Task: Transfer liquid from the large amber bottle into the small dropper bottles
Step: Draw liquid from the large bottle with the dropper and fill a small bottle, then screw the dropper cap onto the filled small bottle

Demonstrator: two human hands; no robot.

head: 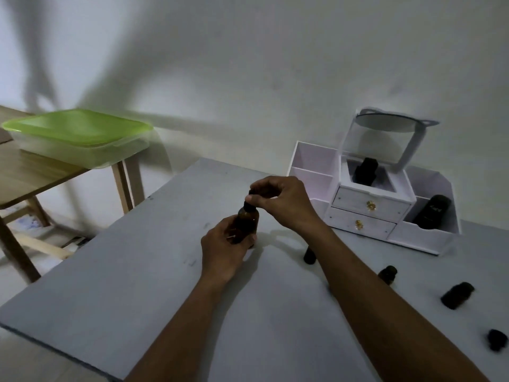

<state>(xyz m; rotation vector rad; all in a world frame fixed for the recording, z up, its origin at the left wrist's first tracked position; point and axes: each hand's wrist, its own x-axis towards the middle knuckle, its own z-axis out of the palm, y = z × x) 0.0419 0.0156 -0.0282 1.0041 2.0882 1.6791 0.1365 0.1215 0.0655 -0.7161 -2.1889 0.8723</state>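
The large amber bottle [247, 221] stands upright on the grey table [137, 285], near its middle. My left hand [224, 250] grips the bottle's body from the near side. Above it, my right hand [281, 201] pinches the black cap [250, 203] on the bottle's neck with thumb and fingertips. Small dark dropper bottles stand to the right: one [309, 255] just behind my right forearm, another [387, 274] open-topped farther right. A third small bottle [457, 295] lies on its side, and a small dark piece [496, 343] sits near the right edge.
A white desk organiser [366, 213] with two drawers and a tilted mirror stands at the back right, holding dark bottles [432, 212] in its compartments. To the left, a wooden side table [35, 172] carries a green-lidded plastic box [77, 136].
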